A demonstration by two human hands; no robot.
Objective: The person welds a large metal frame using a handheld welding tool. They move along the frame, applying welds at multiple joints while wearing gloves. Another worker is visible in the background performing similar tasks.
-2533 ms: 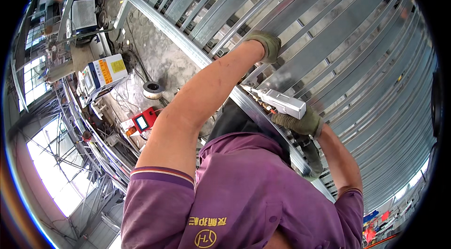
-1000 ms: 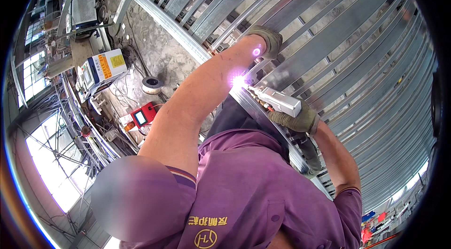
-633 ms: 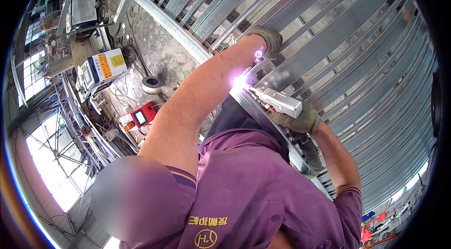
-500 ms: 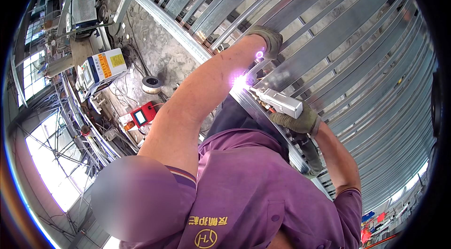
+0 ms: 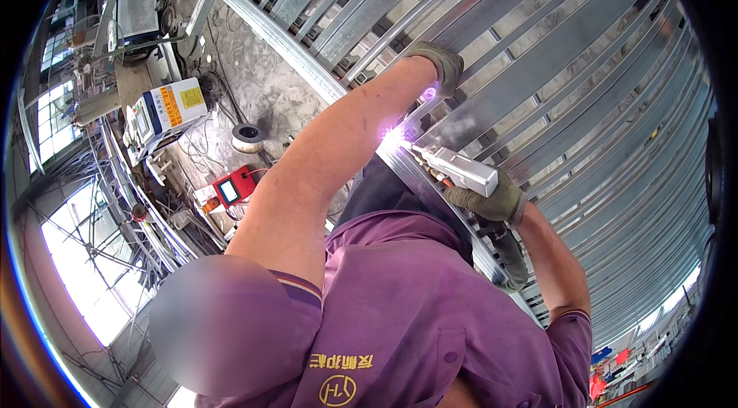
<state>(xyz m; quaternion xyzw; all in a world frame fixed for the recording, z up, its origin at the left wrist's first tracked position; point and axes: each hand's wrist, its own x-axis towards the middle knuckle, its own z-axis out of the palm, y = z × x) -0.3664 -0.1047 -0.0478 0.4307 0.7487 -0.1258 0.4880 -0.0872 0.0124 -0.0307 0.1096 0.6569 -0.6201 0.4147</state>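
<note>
My right hand (image 5: pixel 492 199), in a dark olive work glove, is closed round a silver handheld welding gun (image 5: pixel 460 169). A bright white-violet weld spark (image 5: pixel 395 137) burns at its nozzle, where a slat meets the long metal edge rail (image 5: pixel 307 62); the glare hides the joint. Farther out, my left hand (image 5: pixel 438 66), gloved alike, is closed over a galvanized metal slat (image 5: pixel 425 109) beside the spark. Its fingertips are partly hidden. My left forearm reaches across the rail.
Many parallel metal slats (image 5: pixel 584 46) fill the right side. On the floor at left are a wire spool (image 5: pixel 247 139), a red box with a screen (image 5: pixel 234 188), cables and a white-and-blue machine (image 5: pixel 171 112). A thick dark hose (image 5: pixel 507 254) hangs below my right hand.
The welding gun and my right hand have shifted very slightly to the right. The spark's glow is a little smaller; my left hand stays on the slat.
</note>
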